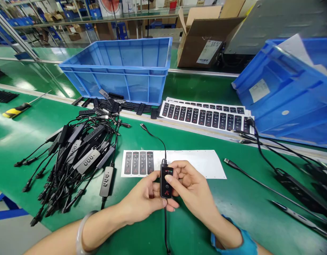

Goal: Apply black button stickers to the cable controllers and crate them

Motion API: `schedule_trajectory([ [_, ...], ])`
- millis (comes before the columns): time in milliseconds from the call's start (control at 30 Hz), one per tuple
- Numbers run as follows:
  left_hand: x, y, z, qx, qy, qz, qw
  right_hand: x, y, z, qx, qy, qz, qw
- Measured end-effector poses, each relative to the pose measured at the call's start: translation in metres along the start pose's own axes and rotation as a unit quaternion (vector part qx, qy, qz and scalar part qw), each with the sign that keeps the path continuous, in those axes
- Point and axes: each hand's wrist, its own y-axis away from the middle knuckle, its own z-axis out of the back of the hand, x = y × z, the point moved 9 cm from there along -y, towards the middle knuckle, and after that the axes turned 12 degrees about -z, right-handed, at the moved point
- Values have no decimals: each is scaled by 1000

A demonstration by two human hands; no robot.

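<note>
A black in-line cable controller with a printed label on its face is held between both hands, its cable running out at top and bottom. My left hand grips its left side and lower end. My right hand holds its right side, with the thumb pressed on the label face. Behind the hands lies a white label sheet with several dark labels left at its left end. To the left is a heap of similar controllers with cables; one grey controller lies nearest my left forearm.
A blue bin stands behind a row of black casing parts. More label sheets lie behind to the right. A second blue bin, tweezers and labelled controllers are at right; a screwdriver lies far left.
</note>
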Motion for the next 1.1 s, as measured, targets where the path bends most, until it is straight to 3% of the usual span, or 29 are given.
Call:
schedule_trajectory([
  [1100,-3,1,-3,13,-44,3,999,4,2,3,-31,31,21,999],
])
